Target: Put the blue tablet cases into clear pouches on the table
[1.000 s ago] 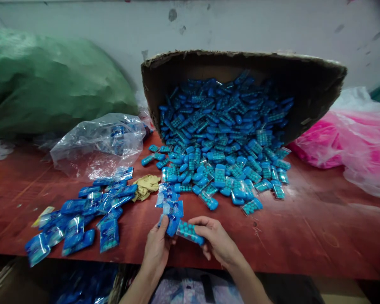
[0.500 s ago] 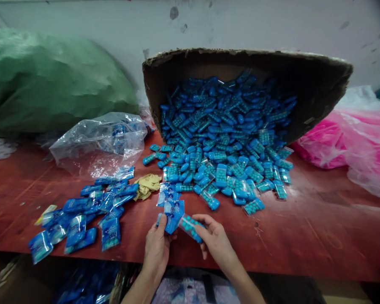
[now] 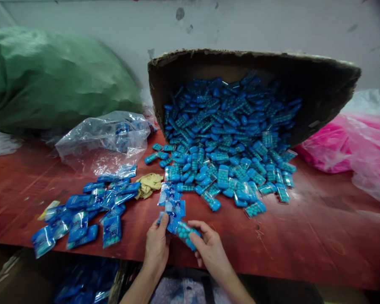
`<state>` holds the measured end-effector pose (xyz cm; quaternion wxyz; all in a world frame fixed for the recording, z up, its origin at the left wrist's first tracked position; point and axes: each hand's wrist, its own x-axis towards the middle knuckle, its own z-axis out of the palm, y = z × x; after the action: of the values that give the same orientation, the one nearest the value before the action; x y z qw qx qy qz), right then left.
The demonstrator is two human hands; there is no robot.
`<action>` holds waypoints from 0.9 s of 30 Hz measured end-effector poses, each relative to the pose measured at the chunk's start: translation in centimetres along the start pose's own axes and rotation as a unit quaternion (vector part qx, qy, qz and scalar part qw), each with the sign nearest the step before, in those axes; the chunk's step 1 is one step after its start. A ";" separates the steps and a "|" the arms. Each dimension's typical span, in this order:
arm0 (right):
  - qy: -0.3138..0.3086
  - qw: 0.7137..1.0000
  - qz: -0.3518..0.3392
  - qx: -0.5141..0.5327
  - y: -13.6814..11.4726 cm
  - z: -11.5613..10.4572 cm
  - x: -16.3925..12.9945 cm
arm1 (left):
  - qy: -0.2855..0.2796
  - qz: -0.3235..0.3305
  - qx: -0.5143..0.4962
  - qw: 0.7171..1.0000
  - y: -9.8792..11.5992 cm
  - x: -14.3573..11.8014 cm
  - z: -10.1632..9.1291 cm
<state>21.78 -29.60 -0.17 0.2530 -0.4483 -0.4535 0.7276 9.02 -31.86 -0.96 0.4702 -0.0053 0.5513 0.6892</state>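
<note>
One clear, flat-sided plastic container of round turquoise beads (image 3: 185, 234): held tilted above the near part of the scuffed red tabletop (image 3: 291, 245), clear end meeting a glossy blue printed plastic sachet (image 3: 174, 225); whether inserted, impossible to tell. Loose heap of similar blue-capped containers (image 3: 221, 122): spilling from a ragged-rimmed brown cardboard box (image 3: 329, 84). Filled, shiny blue sachets (image 3: 112, 232): overlapping at left, beside a crumpled yellowish wad (image 3: 150, 185) and a thin, wrinkled transparent bag (image 3: 79, 137). Left hand (image 3: 158, 240): closed on the sachet, thumb on top, fingers curled beneath. Right hand (image 3: 207, 241): gripping the container, thumb across the upper face, forefinger bent along the far side, forearm slanting in from lower right.
</note>
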 end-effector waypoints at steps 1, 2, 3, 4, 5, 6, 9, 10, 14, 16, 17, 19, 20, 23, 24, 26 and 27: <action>-0.006 1.000 0.014 0.005 0.0 -0.1 0.2 | -0.004 0.005 0.002 1.000 0.0 0.1 -0.1; -0.006 1.000 0.014 0.002 0.1 -0.1 0.3 | -0.008 0.006 0.005 1.000 -0.1 0.1 -0.2; 0.003 1.000 -0.006 -0.009 0.1 -0.2 0.4 | -0.012 0.004 0.006 1.000 -0.1 0.2 -0.2; 0.016 0.999 -0.042 -0.025 0.2 -0.2 0.4 | -0.016 -0.001 0.005 1.000 -0.2 0.2 -0.2; 0.035 0.994 -0.088 -0.045 0.3 -0.2 0.3 | -0.020 -0.009 0.002 1.000 -0.1 0.2 -0.2; 0.054 0.988 -0.131 -0.063 0.4 -0.2 0.3 | -0.023 -0.019 -0.003 1.000 -0.1 0.1 -0.1; 0.070 0.984 -0.151 -0.059 1.1 -0.1 0.1 | -0.035 -0.041 -0.009 0.999 0.0 0.0 0.1; 0.070 0.988 -0.133 -0.048 1.4 -0.1 0.1 | -0.039 -0.039 -0.005 0.998 0.0 -0.1 0.2; 0.080 0.986 -0.128 -0.074 1.8 -0.2 0.1 | -0.036 -0.014 0.014 0.999 0.0 -0.3 0.3; 0.081 0.976 -0.167 -0.114 1.5 -0.2 0.0 | -0.036 -0.018 0.013 0.999 0.0 -0.3 0.4; 0.078 0.968 -0.195 -0.136 1.4 -0.2 -0.1 | -0.041 -0.025 0.011 0.999 -0.1 -0.3 0.4; 0.064 0.948 -0.256 -0.178 1.2 -0.1 -0.3 | -0.046 -0.037 0.003 0.998 -0.1 -0.4 0.5; 0.059 0.938 -0.280 -0.193 1.2 -0.1 -0.3 | -0.045 -0.041 -0.004 0.998 -0.1 -0.4 0.5; 0.083 0.930 -0.296 -0.200 1.3 -0.1 -0.4 | -0.045 -0.056 -0.006 0.997 -0.1 -0.4 0.4; 0.098 0.932 -0.290 -0.195 1.4 0.0 -0.3 | -0.051 -0.063 0.000 0.997 -0.1 -0.4 0.3; 0.115 0.936 -0.277 -0.187 1.6 0.0 -0.2 | -0.062 -0.071 0.006 0.996 -0.1 -0.5 0.3; 0.115 0.939 -0.267 -0.185 1.7 0.0 -0.2 | -0.062 -0.069 0.004 0.996 -0.1 -0.6 0.3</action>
<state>21.89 -30.54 -1.55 0.4015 -0.4301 -0.6508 0.4800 9.55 -32.00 -0.64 0.5498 0.0014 0.5225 0.6517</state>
